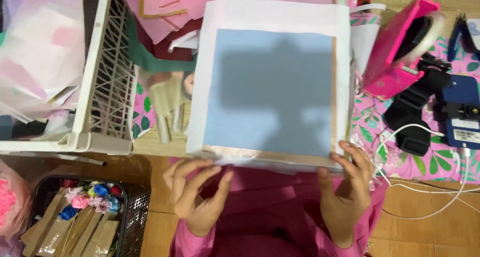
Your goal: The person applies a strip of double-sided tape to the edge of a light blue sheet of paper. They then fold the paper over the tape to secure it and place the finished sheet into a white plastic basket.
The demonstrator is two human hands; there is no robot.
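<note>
A stack of square paper sheets lies in front of me: a light blue sheet (270,87) on top of a larger white sheet (272,14), with a tan edge showing at the right and bottom. My left hand (192,189) is at the stack's near left edge, fingers spread and touching the underside. My right hand (347,187) pinches the near right corner of the stack. A shadow falls across the blue sheet.
A white plastic basket (102,82) of wrapping paper stands at the left. A pink tape dispenser (400,47), a black holder and a blue device (462,109) with white cables sit at the right. A black mesh basket (135,207) with small paper roses is lower left.
</note>
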